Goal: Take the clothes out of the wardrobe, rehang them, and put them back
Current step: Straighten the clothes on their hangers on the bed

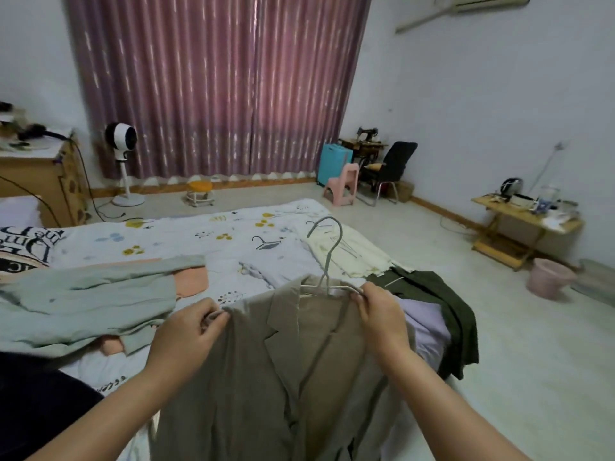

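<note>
A: Containers first. Entries?

B: Pink bucket (549, 277) on the floor at right, beside the low wooden table (525, 216); contents not visible. Blue suitcase (333, 163) upright by the curtain (216, 84), closed. Table carries a clutter of small items, too blurred to identify.

A: Task item?

B: Beige blazer (266, 377), notched lapel, front facing the camera, hanging down over the near edge of the bed (186, 234). A white wire hanger (327, 257) sits in its collar, hook standing up above the neckline, slightly tilted.

A: Hands?

B: Left hand (189, 331) pinches the blazer's shoulder edge, fingers curled around the fabric. Right hand (379, 314) grips the hanger's arm end at the opposite shoulder, fingers curled around it.

A: Other garments?

B: All on the bed. Pale green jacket (86, 294) spread flat at left, over a peach piece (191, 281). Cream garment (352, 252) beyond the hanger hook. Dark green garment (446, 314) and a lilac one (426, 324) just right of the right hand, at the bed's corner.
</note>
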